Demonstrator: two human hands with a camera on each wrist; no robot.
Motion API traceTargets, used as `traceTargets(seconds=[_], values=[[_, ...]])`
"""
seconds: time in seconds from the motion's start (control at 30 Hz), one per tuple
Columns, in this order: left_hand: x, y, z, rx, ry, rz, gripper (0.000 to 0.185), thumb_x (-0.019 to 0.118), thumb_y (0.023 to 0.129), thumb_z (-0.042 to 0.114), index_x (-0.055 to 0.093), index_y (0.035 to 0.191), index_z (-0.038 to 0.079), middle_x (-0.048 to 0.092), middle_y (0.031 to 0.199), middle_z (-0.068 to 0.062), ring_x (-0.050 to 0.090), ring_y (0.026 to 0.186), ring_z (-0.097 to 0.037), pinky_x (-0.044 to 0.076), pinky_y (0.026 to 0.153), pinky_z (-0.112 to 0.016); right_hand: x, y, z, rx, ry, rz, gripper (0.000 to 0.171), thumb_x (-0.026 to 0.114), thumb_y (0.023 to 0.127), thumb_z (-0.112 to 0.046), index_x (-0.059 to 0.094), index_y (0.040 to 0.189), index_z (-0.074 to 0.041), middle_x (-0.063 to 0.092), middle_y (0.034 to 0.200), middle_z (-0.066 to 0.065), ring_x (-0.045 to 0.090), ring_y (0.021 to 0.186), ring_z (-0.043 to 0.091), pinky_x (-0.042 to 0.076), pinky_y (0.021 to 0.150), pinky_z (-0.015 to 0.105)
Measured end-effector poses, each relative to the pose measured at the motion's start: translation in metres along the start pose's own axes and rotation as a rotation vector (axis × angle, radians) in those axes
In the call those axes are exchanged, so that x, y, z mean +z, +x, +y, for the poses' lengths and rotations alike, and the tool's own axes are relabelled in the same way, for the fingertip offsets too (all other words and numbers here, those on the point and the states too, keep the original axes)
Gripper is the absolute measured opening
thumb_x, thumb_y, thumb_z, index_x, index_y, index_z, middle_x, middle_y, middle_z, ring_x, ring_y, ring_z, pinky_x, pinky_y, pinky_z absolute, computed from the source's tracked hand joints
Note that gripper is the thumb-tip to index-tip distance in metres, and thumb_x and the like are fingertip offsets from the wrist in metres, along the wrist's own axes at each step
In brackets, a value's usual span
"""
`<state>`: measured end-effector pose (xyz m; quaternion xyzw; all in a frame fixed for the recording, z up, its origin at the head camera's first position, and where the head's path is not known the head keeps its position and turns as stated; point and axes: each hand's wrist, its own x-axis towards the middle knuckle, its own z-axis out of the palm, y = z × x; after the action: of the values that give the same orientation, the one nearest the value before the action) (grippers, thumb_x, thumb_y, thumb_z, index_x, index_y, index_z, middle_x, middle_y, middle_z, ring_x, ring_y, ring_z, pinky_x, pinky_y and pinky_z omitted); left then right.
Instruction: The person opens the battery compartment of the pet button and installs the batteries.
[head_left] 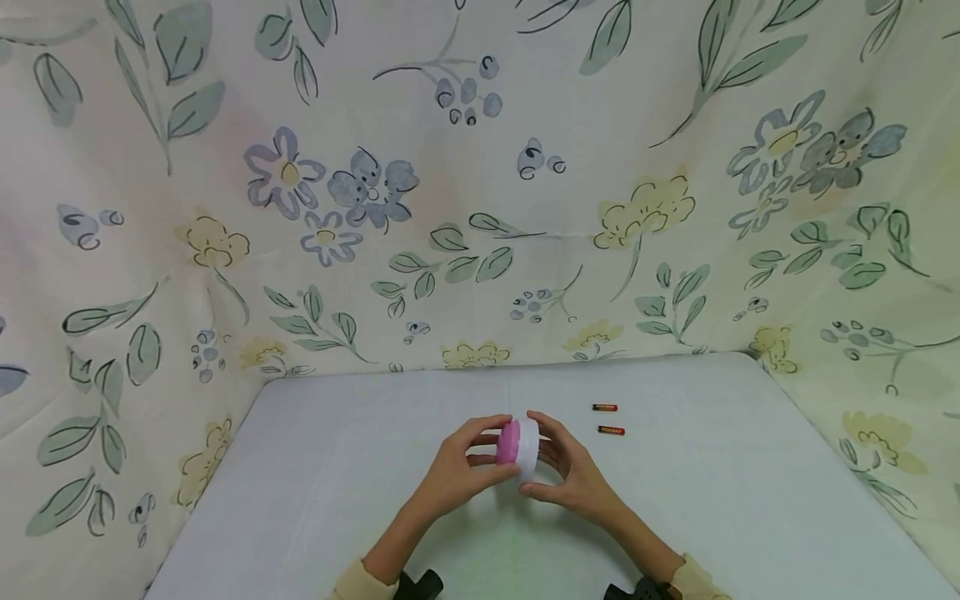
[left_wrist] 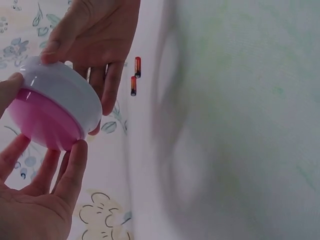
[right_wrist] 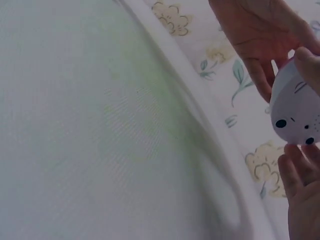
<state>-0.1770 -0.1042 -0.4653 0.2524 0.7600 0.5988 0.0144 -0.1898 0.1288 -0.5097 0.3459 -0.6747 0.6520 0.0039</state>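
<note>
You grip the pink-and-white round device (head_left: 527,446) between left hand (head_left: 459,469), on the pink, and right hand (head_left: 573,477), on the white, probably for steadiness; two batteries (head_left: 611,431) lie beyond your right, seemingly within reach.

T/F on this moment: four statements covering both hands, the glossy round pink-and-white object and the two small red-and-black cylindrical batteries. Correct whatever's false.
1. The left hand and right hand both hold the glossy round pink-and-white object. True.
2. The object's white side is blank. False: dark marks show on it in the right wrist view.
3. Two small red-and-black cylindrical batteries lie on the white table. True.
4. The batteries are closer to the left hand. False: they are closer to the right hand.
</note>
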Motion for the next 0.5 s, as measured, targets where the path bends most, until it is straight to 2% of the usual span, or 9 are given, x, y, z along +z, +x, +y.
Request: traceTargets(seconds=[0.17,0.33,0.5], values=[[0.0001,-0.0014,0.0005,-0.002,-0.006,0.005,0.061,0.082,0.089,0.017,0.056,0.144,0.014,0.057,0.136,-0.001,0.061,0.116,-0.025,0.055,0.091,-0.034,0.0018,-0.0015,0.0011,0.034,0.027,-0.033,0.101,0.085,0.080,0.004,0.022,0.159,-0.007,0.045,0.144,0.021,0.059,0.122,0.031,0.048,0.102,0.038],[0.0005,-0.0012,0.0027,-0.021,-0.018,-0.016,0.060,0.078,0.092,0.015,0.052,0.146,0.010,0.056,0.138,-0.003,0.059,0.119,-0.027,0.054,0.092,-0.036,0.0038,-0.0019,-0.0002,0.000,0.001,-0.023,0.095,0.083,0.082,0.004,0.025,0.157,-0.005,0.048,0.140,0.022,0.062,0.115,0.033,0.051,0.098,0.040],[0.0014,-0.0017,0.0053,-0.033,0.006,-0.042,0.061,0.076,0.094,0.015,0.049,0.148,0.012,0.054,0.142,-0.003,0.058,0.122,-0.026,0.053,0.094,-0.035,0.0045,-0.0013,-0.0009,-0.036,-0.031,-0.014,0.096,0.084,0.080,0.006,0.026,0.156,0.000,0.049,0.135,0.023,0.062,0.109,0.035,0.054,0.093,0.042]])
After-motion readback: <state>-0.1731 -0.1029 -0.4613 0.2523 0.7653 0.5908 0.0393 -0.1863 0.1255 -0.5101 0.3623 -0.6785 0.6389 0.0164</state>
